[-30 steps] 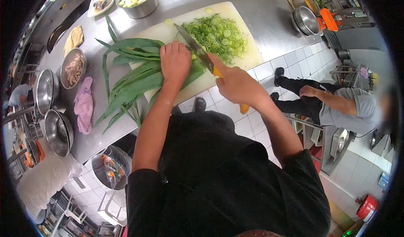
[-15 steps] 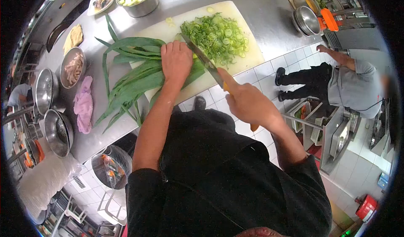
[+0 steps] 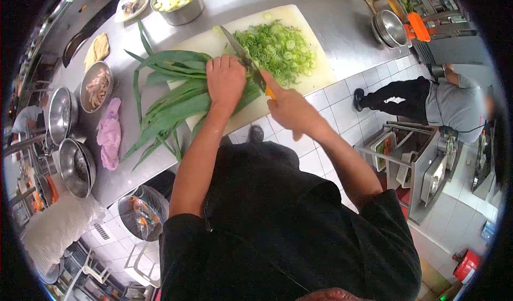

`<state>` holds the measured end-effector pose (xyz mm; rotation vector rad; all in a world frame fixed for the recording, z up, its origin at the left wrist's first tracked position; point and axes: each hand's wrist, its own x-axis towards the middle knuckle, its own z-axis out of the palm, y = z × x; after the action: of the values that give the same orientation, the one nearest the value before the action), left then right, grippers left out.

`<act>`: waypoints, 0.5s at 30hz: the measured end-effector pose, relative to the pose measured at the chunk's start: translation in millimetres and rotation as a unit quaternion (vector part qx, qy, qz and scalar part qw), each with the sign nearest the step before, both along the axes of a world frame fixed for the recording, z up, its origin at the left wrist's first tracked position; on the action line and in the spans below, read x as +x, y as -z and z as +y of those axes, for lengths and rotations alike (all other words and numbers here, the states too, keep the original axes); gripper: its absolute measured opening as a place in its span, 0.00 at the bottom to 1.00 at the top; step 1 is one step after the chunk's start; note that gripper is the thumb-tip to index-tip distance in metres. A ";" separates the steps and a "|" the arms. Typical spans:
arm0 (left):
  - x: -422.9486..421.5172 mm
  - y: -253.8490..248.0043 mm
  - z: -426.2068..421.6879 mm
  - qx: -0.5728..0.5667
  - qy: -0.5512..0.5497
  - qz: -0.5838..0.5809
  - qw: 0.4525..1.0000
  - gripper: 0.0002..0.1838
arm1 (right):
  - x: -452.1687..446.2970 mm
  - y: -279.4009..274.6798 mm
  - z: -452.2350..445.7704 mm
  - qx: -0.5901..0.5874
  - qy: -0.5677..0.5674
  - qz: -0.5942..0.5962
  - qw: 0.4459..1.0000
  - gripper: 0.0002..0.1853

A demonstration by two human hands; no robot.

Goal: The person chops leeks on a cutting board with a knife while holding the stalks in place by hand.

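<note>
My left hand [image 3: 226, 82] presses down on a bunch of long green onions [image 3: 179, 100], its fingers curled over the stalks near their cut end. In my right hand [image 3: 291, 108] is a kitchen knife [image 3: 240, 52] with a yellow handle, its blade slanting across the bunch just right of my left fingers. A heap of thinly sliced green onion [image 3: 283, 49] lies beyond the blade on a white cutting board [image 3: 318, 60]. Leaf ends spread leftward off the board onto the metal counter.
Left on the counter [image 3: 141, 175] are a bowl of sliced meat [image 3: 97, 87], a purple cloth [image 3: 109, 135] and metal bowls [image 3: 75, 167]. A pot of chopped pieces [image 3: 178, 1] stands behind the board. A co-worker [image 3: 449, 106] is on the right; a lined bin [image 3: 141, 215] stands below.
The knife and my right hand have shifted left, so the blade reaches further across the bunch. My left hand stays on the green onions. The co-worker on the right has changed stance.
</note>
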<state>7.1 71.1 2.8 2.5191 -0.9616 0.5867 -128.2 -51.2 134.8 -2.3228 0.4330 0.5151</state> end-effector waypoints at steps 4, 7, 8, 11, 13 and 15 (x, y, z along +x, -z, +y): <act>2.6 -1.0 0.3 0.007 0.008 -0.003 1.000 0.07 | 3.5 -55.9 3.0 0.009 0.004 0.094 0.996 0.38; 2.4 -2.3 0.7 -0.002 0.016 -0.004 1.000 0.07 | -13.4 -51.8 6.6 -0.043 -0.033 0.020 0.998 0.39; 1.8 -2.9 1.4 -0.006 0.018 -0.004 1.000 0.07 | -14.8 -57.0 6.7 -0.035 -0.031 0.048 0.998 0.38; 2.1 -1.7 0.0 -0.015 0.018 0.002 1.000 0.07 | -14.9 -77.4 7.8 -0.022 -0.028 0.102 0.994 0.38; 1.5 -0.7 -0.2 -0.014 0.018 0.005 1.000 0.06 | -18.4 -77.2 7.4 -0.028 -0.034 0.096 0.994 0.38; 2.2 -0.3 0.1 -0.011 0.017 0.009 1.000 0.07 | -23.2 -68.8 7.8 -0.040 -0.038 0.071 0.996 0.38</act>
<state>9.3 71.2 3.1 2.4790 -0.9851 0.5609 -151.4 -43.4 203.7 -2.3954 0.4412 0.7137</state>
